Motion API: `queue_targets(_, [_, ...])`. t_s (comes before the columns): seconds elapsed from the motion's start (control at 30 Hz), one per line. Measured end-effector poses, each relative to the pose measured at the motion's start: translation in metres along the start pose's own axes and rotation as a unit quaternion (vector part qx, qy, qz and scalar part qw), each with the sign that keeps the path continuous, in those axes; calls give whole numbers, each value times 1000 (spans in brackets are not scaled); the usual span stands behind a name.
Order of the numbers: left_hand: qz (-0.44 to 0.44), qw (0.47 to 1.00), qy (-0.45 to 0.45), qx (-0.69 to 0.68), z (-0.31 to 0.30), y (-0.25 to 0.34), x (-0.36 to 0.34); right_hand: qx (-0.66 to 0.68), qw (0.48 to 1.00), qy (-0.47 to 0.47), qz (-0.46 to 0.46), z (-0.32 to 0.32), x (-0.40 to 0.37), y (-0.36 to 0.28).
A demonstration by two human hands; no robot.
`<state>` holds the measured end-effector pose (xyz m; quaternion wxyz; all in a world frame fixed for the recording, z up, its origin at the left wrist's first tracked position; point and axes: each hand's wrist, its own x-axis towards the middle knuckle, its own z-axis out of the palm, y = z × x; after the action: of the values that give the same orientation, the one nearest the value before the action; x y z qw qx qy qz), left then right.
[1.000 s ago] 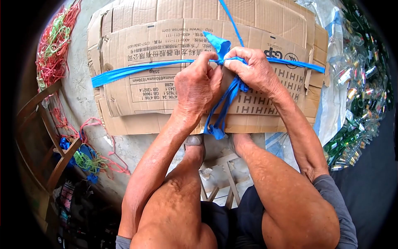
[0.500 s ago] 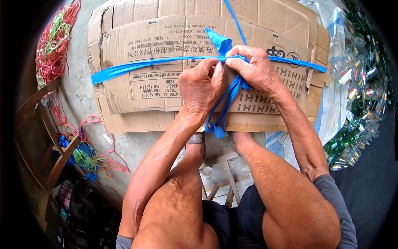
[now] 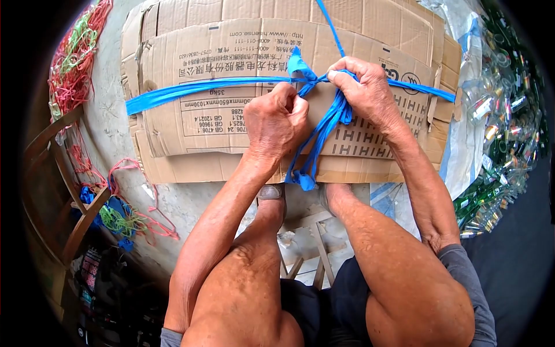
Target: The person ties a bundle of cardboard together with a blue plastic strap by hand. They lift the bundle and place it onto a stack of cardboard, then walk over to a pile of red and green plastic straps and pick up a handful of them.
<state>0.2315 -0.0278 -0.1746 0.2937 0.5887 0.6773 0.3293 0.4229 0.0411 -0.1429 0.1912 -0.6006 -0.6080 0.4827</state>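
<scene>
A stack of flattened cardboard (image 3: 202, 168) lies in front of my feet, with a blue strap (image 3: 173, 92) running across it and another strand going up at the top. The strands meet in a knot (image 3: 313, 80) near the middle. My left hand (image 3: 276, 118) is closed just left of the knot, pinching the blue strap. My right hand (image 3: 365, 92) pinches a blue loop to the right of the knot between thumb and forefinger. Loose blue ends (image 3: 315, 150) hang down between the hands over the cardboard's near edge.
Red and green twine (image 3: 75, 58) lies at the upper left, with more tangled string (image 3: 121, 217) below it. A wooden chair (image 3: 87, 222) stands at the left. Many glass bottles (image 3: 503, 139) are piled at the right beside a white and blue sheet (image 3: 465, 156).
My hands have moved apart, the left slightly left and down, the right to the right. More of the knot shows between them, and the blue flap above it has changed shape.
</scene>
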Motion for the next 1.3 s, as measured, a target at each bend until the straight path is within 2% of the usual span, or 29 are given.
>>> queue_targets(0.1, [25, 999, 1, 26, -1, -1, -1, -7, 1000, 0, 5, -1, 0, -2])
queue_targets(0.5, [34, 999, 4, 31, -3, -2, -2, -13, 998, 44, -40, 3, 0, 5])
queue_targets(0.63, [4, 1000, -7, 30, -7, 2, -5, -17, 1000, 13, 10, -4, -15, -10])
queue_targets(0.73, [-22, 999, -25, 7, -12, 1, -8, -60, 995, 54, -66, -10, -23, 7])
queue_targets(0.87, [-27, 999, -37, -13, -18, -7, -11, -10, 991, 117, -58, -23, -38, 16])
queue_targets(1.0, [-33, 999, -40, -18, -24, -10, -11, -130, 978, 157, -46, -39, -50, 26])
queue_targets(1.13, [-40, 997, -62, -37, -42, -16, -19, -119, 970, 203, -59, -53, -60, 38])
queue_targets(1.2, [-33, 997, -56, -31, -59, -18, -31, -92, 975, 196, -53, -62, -71, 34])
queue_targets(1.3, [-61, 997, -41, -4, -84, -35, -68, -44, 990, 133, -2, -72, -97, 26])
